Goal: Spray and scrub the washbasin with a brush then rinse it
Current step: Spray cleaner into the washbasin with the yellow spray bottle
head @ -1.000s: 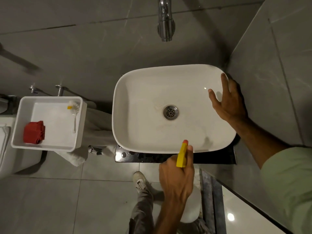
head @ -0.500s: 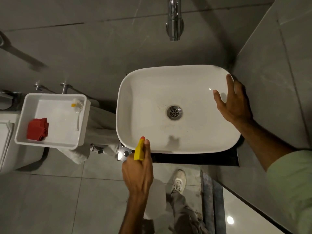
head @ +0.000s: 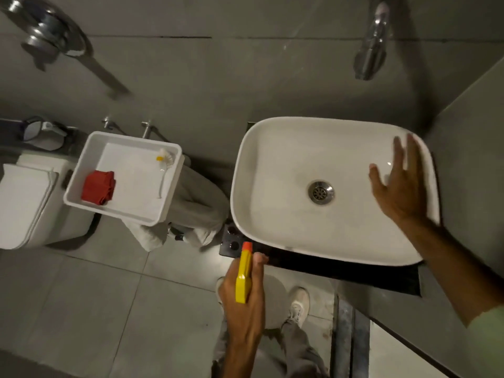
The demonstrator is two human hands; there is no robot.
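Observation:
The white rectangular washbasin (head: 272, 186) sits on a dark counter, with a metal drain (head: 321, 192) in its middle. My left hand (head: 245, 304) grips a spray bottle (head: 243, 274) with a yellow head and orange nozzle, held below the basin's front left corner and pointing up toward it. My right hand (head: 401, 186) hovers with fingers spread over the basin's right side. A small white brush (head: 164, 170) with a yellow band lies in a white tray (head: 81, 165) to the left.
A folded red cloth (head: 98, 188) lies in the tray. A chrome tap (head: 372, 47) juts from the wall above the basin. A white toilet (head: 24, 203) stands at far left. Grey towels (head: 199, 203) hang between tray and basin. My shoes (head: 298, 304) are on the tiled floor.
My left hand has carried the spray bottle leftward, from the basin's front middle to below its front left corner. The view has swung left. My right hand stays over the basin's right side.

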